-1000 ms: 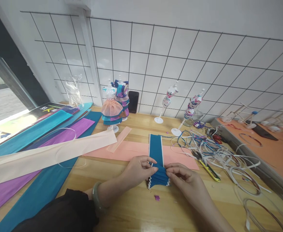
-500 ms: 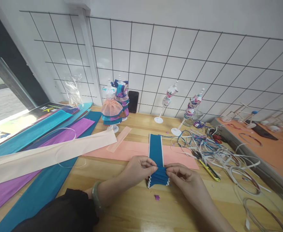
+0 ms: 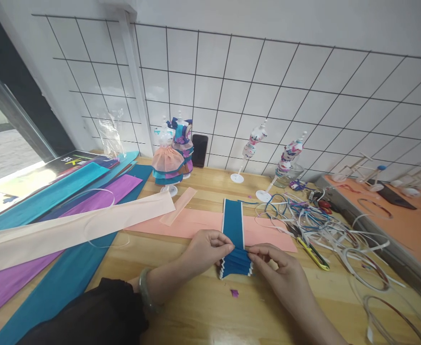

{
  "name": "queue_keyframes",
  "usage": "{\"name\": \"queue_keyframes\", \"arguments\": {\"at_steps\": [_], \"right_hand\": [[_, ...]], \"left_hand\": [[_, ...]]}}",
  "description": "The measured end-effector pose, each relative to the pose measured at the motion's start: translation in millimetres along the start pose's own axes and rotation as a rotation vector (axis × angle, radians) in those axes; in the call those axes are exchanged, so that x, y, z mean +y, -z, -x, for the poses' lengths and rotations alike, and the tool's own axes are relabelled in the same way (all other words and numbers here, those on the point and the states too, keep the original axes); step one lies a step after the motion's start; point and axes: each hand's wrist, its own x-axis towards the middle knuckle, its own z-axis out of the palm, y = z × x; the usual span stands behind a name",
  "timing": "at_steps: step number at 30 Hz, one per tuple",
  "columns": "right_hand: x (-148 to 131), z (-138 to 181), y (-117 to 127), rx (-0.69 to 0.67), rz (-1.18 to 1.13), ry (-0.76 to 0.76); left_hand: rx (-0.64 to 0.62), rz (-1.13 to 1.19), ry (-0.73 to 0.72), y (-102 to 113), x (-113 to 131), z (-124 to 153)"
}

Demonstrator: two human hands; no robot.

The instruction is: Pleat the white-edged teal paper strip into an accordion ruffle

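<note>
A teal paper strip with white edges lies across a pink paper strip on the wooden table. Its near end is folded into a stack of pleats. My left hand pinches the left side of the top pleat with thumb and fingers closed. On the right side, my right hand pinches the same fold. A green bangle and a black sleeve show on my left arm.
Long cream, purple and teal paper sheets lie at left. Small mannequins in paper dresses and bare ones stand at the back by a phone. Tangled strips and wires, a yellow tool and an orange mat fill the right.
Both hands keep pinching the pleated end; the fingers have shifted slightly along the fold. The view has dropped a little.
</note>
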Motion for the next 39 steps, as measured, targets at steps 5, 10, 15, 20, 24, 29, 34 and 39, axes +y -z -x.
{"name": "queue_keyframes", "arguments": {"at_steps": [5,10,15,20,24,29,34,39], "right_hand": [[-6.1,0.3,1.6,0.002,0.071,0.072],[-2.1,0.1,1.5,-0.024,0.11,0.11],[-2.4,-0.2,-0.7,-0.055,0.116,0.098],[-2.0,0.5,-4.1,-0.062,0.072,0.134],[0.5,1.3,-5.1,-0.047,0.053,0.18],[-0.9,1.1,-4.4,-0.02,0.056,0.192],[-2.4,1.0,-4.2,-0.026,0.061,0.2],[-0.1,1.6,-6.9,-0.04,0.052,0.209]], "left_hand": [[0.001,-0.006,-0.013,1.1,-5.1,-2.4],[-0.011,0.001,-0.024,1.1,-7.4,-3.4],[-0.029,-0.014,-0.036,-2.5,-4.4,-0.1],[-0.058,-0.033,-0.036,-5.7,-1.0,3.5],[-0.069,-0.043,-0.048,-5.2,-2.0,3.6],[-0.069,-0.031,-0.069,-4.1,-4.8,2.4],[-0.053,-0.014,-0.047,-4.9,-2.3,2.9],[-0.077,-0.011,-0.016,-5.2,-0.8,3.7]]}}
